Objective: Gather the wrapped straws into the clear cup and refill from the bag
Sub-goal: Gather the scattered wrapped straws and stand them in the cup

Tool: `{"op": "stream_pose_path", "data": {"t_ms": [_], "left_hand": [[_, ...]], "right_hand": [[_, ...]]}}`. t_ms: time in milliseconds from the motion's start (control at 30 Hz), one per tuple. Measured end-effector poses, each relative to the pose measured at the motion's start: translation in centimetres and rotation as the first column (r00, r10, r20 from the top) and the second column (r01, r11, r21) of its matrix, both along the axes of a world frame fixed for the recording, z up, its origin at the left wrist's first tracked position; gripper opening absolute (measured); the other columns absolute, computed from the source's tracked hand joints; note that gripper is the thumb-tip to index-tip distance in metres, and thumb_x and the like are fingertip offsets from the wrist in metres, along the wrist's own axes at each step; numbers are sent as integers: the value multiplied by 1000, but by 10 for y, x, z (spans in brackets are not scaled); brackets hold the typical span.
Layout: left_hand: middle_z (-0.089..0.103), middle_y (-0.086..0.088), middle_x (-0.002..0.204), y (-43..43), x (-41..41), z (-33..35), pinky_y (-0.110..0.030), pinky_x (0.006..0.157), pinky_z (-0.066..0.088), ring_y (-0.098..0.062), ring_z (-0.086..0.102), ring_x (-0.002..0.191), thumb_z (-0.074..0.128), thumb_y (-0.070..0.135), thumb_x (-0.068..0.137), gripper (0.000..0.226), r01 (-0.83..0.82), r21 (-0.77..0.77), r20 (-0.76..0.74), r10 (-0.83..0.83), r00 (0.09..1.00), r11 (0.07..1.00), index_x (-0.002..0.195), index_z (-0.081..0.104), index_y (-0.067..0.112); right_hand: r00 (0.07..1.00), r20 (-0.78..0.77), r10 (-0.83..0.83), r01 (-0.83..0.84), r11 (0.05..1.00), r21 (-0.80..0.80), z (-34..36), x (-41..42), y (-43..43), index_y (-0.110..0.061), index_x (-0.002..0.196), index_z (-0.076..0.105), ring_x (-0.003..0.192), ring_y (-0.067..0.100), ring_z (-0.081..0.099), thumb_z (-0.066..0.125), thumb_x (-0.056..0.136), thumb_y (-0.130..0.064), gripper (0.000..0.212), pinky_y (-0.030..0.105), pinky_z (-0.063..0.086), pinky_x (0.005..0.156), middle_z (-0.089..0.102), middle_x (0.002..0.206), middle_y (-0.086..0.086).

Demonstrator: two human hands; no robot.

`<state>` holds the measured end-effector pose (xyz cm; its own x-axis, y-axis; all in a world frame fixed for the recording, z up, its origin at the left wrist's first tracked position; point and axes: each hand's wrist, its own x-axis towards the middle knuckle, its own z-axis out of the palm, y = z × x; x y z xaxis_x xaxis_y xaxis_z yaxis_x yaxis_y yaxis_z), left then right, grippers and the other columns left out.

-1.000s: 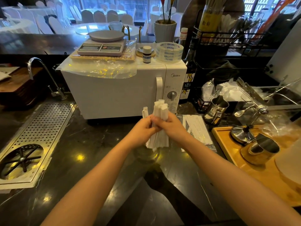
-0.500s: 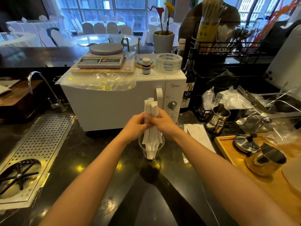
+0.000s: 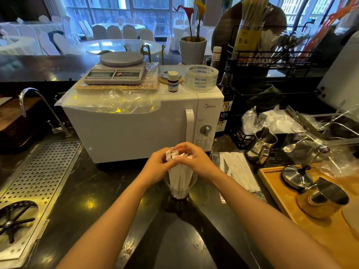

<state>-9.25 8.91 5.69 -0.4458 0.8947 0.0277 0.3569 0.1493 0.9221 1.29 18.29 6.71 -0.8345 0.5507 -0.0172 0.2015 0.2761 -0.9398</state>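
Observation:
A bundle of white wrapped straws (image 3: 180,177) stands upright in the clear cup (image 3: 192,183) on the dark counter in front of the microwave. My left hand (image 3: 157,167) and my right hand (image 3: 194,162) close around the top of the bundle from either side, fingers meeting over the straw tips. The clear bag of more wrapped straws (image 3: 239,171) lies flat on the counter just right of the cup.
A white microwave (image 3: 136,129) stands right behind the cup, with a scale, tape roll and small bottle on top. A wooden tray (image 3: 275,191) with metal cups sits at the right, a steel pitcher (image 3: 262,146) beside the bag. A perforated drain tray (image 3: 38,181) lies left.
The bundle went down from above the counter into the clear cup and sank to its bottom. Both hands slid up to its top end.

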Motion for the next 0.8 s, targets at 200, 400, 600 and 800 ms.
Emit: {"op": "stream_pose_path", "data": {"t_ms": [200, 400, 600, 800], "left_hand": [[55, 6, 104, -2, -6, -3, -13, 72, 44, -4, 52, 89, 52, 19, 88, 28, -101, 47, -122, 106, 987, 994, 117, 53, 19], [63, -6, 118, -8, -7, -5, -31, 94, 46, -17, 56, 108, 50, 15, 89, 33, -128, 56, -232, 138, 963, 990, 122, 55, 15], [61, -11, 125, -12, -9, -14, -26, 94, 40, -25, 55, 115, 50, 8, 88, 36, -171, 96, -405, 195, 893, 981, 124, 53, 13], [48, -9, 133, -9, -9, -13, -24, 88, 36, -23, 49, 117, 50, 10, 89, 45, -222, 56, -468, 222, 855, 973, 132, 42, 19]], "right_hand": [[995, 90, 29, -56, 949, 309, 1, 3, 2, -11, 128, 53, 118, 9, 46, 48, 93, -12, 36, 18, 33, 99, 54, 134, 7], [967, 250, 50, -177, 837, 518, -7, 8, 1, -17, 135, 44, 133, 19, 39, 46, 93, -8, 43, 30, 29, 113, 48, 142, 5], [939, 342, 40, -263, 724, 638, -16, 14, 3, -20, 145, 22, 145, 15, 15, 48, 89, 4, 66, 11, -1, 105, 20, 156, 0], [919, 393, -21, -274, 681, 679, -11, 19, 0, -20, 147, 7, 147, 15, 0, 42, 87, 9, 76, 31, 1, 118, 7, 159, -1]]}}
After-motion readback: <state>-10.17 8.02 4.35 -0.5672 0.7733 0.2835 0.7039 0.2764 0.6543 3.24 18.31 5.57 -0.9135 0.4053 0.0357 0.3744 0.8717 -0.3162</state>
